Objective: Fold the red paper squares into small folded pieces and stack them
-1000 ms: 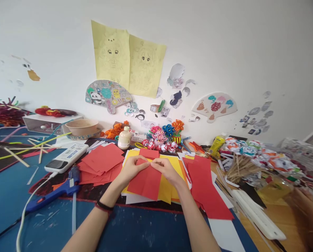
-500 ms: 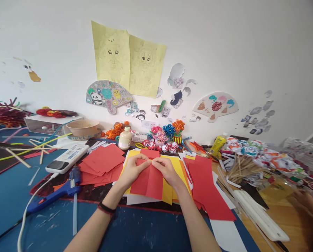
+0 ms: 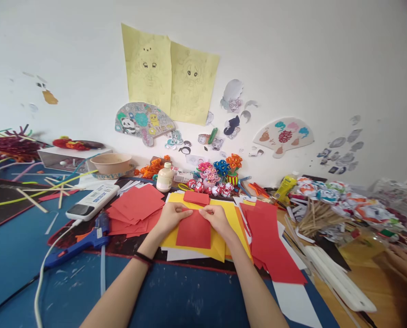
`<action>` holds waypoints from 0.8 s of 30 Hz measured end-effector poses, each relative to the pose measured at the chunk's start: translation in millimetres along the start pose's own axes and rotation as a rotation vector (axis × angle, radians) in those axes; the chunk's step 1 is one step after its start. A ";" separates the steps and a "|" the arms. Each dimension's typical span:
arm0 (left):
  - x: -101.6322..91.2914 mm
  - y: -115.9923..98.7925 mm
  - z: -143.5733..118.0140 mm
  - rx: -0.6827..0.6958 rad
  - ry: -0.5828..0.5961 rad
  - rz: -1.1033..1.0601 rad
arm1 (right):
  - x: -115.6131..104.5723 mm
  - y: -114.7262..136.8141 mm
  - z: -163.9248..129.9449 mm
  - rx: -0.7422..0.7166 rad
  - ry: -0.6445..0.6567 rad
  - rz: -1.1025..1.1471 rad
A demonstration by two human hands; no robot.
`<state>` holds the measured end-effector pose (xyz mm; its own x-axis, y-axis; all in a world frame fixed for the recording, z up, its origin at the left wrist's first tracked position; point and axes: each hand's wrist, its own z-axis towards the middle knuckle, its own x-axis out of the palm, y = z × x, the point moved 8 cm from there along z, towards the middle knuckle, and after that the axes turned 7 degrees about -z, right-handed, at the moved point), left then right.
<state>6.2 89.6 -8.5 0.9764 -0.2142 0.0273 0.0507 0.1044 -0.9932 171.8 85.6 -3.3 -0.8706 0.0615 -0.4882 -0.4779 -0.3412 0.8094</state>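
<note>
Your left hand [image 3: 171, 219] and right hand [image 3: 218, 219] both pinch the far edge of a red paper sheet [image 3: 193, 233], over the left half of the yellow sheets [image 3: 218, 249], near their front edge. Uneven pull could skew or crease it; a swinging left elbow might snag the white cord [image 3: 39, 284]. Table's [image 3: 176, 300] back edge: striped pot [image 3: 233, 180] holds orange flowers [image 3: 234, 161]; tan bowl [image 3: 109, 168], contents unclear.

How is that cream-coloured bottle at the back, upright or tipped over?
Upright: the bottle has its cap at the top and its wider body below.
</note>
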 end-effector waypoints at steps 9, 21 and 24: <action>-10.2 16.5 5.6 0.041 -0.137 0.126 | 10.1 -29.1 0.9 0.078 -0.020 0.079; -16.4 18.0 5.5 0.064 -0.181 0.063 | 7.5 -29.4 -3.6 0.116 -0.037 0.206; -20.0 16.4 4.9 0.076 -0.196 -0.002 | 3.6 -23.1 -5.9 0.139 -0.034 0.301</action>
<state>-11.5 100.3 -24.8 0.9981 -0.0221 0.0579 0.0609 0.1789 -0.9820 180.4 88.2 -25.7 -0.9774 0.0091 -0.2110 -0.2079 -0.2177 0.9536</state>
